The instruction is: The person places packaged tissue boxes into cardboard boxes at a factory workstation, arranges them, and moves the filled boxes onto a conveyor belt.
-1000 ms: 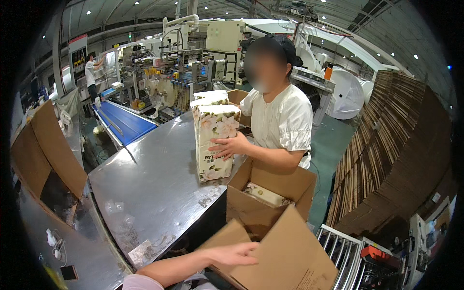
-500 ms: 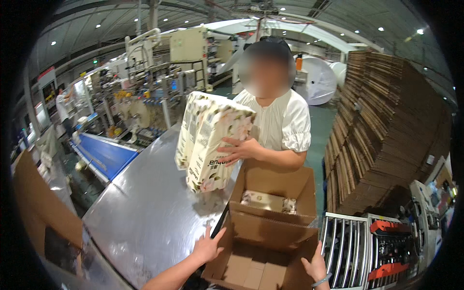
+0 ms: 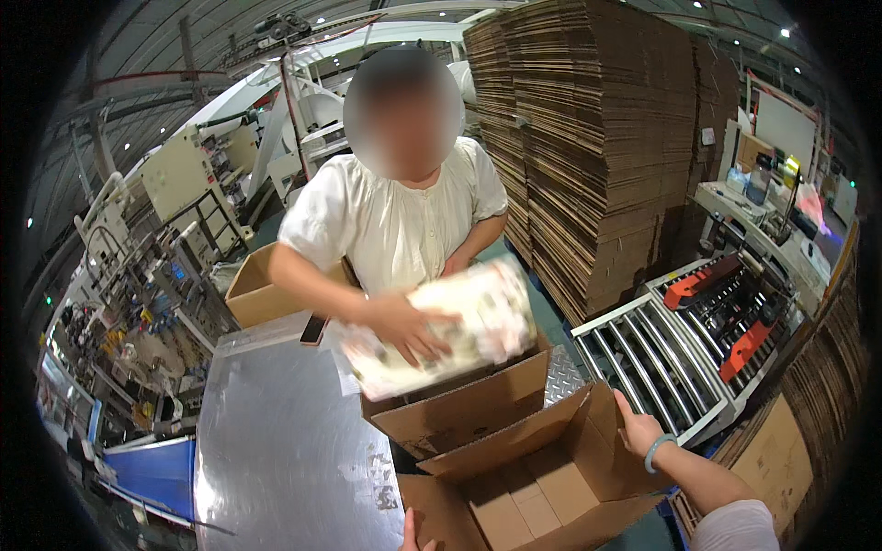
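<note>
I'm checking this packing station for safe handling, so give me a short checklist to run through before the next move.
1. Right hand at the near box's right wall: ok, it is at the rim.
2. Left hand gripping firmly: cannot tell; only part shows at the picture's lower edge.
3. Near box open at the top: ok, its inside shows.
4. Floral package down inside the far box: not ok; it is blurred, over the opening.
5. Co-worker's hand away from the near box: ok, it is on the package.
6. Gap between the two boxes: cannot tell.
</note>
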`<action>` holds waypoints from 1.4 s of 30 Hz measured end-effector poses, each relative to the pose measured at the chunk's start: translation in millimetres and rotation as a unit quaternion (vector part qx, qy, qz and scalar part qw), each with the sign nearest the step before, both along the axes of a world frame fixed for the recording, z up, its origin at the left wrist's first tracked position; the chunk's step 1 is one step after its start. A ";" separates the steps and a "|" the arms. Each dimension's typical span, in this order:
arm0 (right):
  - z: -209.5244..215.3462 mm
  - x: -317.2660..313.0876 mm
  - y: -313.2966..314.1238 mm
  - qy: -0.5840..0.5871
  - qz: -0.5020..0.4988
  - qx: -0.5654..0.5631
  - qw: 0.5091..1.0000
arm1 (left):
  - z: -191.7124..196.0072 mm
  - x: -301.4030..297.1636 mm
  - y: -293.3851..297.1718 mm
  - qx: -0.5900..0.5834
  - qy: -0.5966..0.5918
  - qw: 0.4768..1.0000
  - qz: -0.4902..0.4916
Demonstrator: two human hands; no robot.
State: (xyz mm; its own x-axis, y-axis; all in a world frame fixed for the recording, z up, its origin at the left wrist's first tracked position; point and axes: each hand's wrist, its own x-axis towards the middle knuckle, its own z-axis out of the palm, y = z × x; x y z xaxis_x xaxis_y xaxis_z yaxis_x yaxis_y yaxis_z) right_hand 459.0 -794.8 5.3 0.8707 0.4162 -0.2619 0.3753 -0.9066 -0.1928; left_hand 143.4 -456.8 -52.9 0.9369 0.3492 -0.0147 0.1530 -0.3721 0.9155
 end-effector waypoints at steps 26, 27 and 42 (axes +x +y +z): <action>1.0 -1.7 -6.3 -0.010 0.060 0.006 0.998 | -88.1 30.3 9.4 0.521 0.098 0.843 -0.092; 8.2 -10.5 16.6 0.007 0.070 0.005 0.998 | -88.2 27.0 19.6 0.505 0.079 0.855 -0.083; -0.5 -13.3 53.9 0.027 0.006 0.017 0.999 | -42.5 30.6 -3.0 0.456 0.146 0.876 -0.057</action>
State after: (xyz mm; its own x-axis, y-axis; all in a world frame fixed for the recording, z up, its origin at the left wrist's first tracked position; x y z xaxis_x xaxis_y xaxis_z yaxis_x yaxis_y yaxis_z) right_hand 445.7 -740.9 4.8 0.8505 0.4362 -0.2940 0.3742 -0.8945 -0.2446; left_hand 174.0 -459.8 -95.4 0.9693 0.2447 -0.0241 0.2454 -0.9565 0.1576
